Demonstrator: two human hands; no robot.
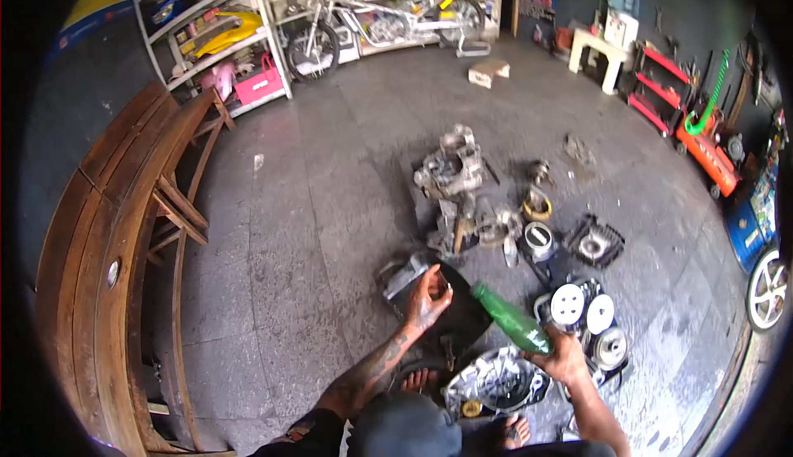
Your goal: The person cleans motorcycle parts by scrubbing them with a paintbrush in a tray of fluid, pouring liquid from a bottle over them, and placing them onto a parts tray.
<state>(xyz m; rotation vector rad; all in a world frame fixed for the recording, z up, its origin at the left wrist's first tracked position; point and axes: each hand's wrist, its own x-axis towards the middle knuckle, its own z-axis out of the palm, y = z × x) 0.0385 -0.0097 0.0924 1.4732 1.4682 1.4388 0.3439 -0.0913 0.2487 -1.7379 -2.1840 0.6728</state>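
My right hand (pixel 567 359) is wrapped round the base of a green glass bottle (pixel 514 322). The bottle is tilted, with its neck pointing up and left toward my left hand (pixel 429 298). My left hand has its fingers curled together above a dark, shallow tray (pixel 462 325); anything small between them is too unclear to name. Below the bottle, near my feet, lies an open metal engine cover (pixel 500 378). Beside my right hand sits an engine assembly with round white discs (pixel 567 303) and a metal gear-like part (pixel 610 347).
Engine castings (pixel 453 164) and a ring-shaped part (pixel 537 205) lie on the tiled floor ahead. A finned cylinder part (pixel 595 242) rests to their right. A wooden bench (pixel 124 292) runs along the left. At the back stand a motorcycle frame (pixel 380 27) and shelves; a red trolley (pixel 661 89) is far right.
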